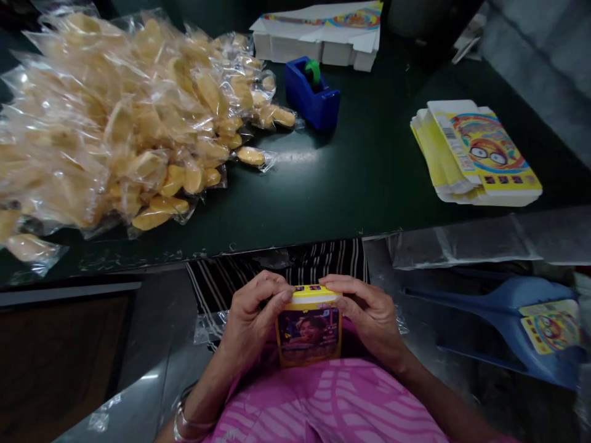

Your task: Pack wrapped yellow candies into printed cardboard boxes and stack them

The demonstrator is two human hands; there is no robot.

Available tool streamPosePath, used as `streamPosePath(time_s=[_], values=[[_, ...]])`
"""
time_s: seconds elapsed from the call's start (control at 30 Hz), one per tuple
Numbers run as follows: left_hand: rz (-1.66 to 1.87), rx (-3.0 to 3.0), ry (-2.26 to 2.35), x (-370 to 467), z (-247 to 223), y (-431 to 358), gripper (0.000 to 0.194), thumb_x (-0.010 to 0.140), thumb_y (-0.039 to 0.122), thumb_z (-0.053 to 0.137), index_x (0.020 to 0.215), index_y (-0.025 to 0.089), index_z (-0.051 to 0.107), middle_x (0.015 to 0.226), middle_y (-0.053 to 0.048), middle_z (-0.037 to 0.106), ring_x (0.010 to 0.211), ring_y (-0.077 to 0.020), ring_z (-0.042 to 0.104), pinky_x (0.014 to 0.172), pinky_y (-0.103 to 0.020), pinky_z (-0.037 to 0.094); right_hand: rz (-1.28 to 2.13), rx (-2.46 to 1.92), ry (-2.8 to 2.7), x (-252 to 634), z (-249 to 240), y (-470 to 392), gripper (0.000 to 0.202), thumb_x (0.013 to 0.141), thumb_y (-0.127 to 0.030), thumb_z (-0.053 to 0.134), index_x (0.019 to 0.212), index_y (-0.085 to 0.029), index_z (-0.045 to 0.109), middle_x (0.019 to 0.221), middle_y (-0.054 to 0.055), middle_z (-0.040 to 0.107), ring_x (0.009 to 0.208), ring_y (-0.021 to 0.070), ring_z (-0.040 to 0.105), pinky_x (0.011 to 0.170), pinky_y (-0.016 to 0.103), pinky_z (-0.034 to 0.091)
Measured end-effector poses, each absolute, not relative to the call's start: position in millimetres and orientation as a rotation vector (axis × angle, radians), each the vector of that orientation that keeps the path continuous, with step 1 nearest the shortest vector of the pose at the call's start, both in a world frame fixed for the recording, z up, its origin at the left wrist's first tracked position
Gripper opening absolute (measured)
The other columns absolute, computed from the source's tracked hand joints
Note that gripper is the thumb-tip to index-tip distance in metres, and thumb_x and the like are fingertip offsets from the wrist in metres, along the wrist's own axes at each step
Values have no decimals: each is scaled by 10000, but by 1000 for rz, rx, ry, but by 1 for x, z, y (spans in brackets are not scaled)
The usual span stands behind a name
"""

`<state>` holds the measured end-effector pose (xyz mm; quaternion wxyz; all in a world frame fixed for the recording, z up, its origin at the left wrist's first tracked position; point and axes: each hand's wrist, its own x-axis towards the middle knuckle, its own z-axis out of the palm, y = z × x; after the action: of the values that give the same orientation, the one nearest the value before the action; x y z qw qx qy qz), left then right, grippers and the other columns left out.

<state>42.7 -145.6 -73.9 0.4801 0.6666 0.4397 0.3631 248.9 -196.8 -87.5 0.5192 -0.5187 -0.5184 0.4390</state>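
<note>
A small yellow box (308, 335) with a dark picture on its front stands upright at my lap, against the pink shirt. My left hand (253, 314) pinches the top left corner of the box, thumb on the near edge. My right hand (372, 314) holds the top right corner in the same way. Between the hands the narrow yellow and white top end shows. Beyond, on the dark green table (286, 203), lies a large heap of clear bags with yellowish pieces (152, 117).
A blue tape dispenser (318, 104) stands behind the middle of the table. White cartons (318, 46) lie at the back. Flat yellow boxes (489, 154) are stacked at the right. A blue plastic chair (503, 304) holds another flat box, lower right.
</note>
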Motion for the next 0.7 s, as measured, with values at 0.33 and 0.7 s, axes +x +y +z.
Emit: streamPosePath(time_s=[0.33, 0.7], values=[[1019, 1920, 969, 36, -99, -170, 322, 893, 47, 578, 1126, 235, 698, 1014, -49, 696, 934, -133, 676, 811, -222, 539, 973, -1258, -1369, 251, -102, -208, 163, 883, -134, 664, 969, -263, 712, 1022, 24, 749, 934, 158, 708, 838, 274, 543], [759, 1213, 1159, 51, -87, -164, 294, 827, 483, 662, 804, 218, 788, 923, -79, 760, 897, -243, 692, 819, -303, 534, 1356, -1250, -846, 236, -107, -205, 226, 788, -406, 747, 678, -215, 696, 921, 53, 703, 822, 209, 674, 745, 327, 534]])
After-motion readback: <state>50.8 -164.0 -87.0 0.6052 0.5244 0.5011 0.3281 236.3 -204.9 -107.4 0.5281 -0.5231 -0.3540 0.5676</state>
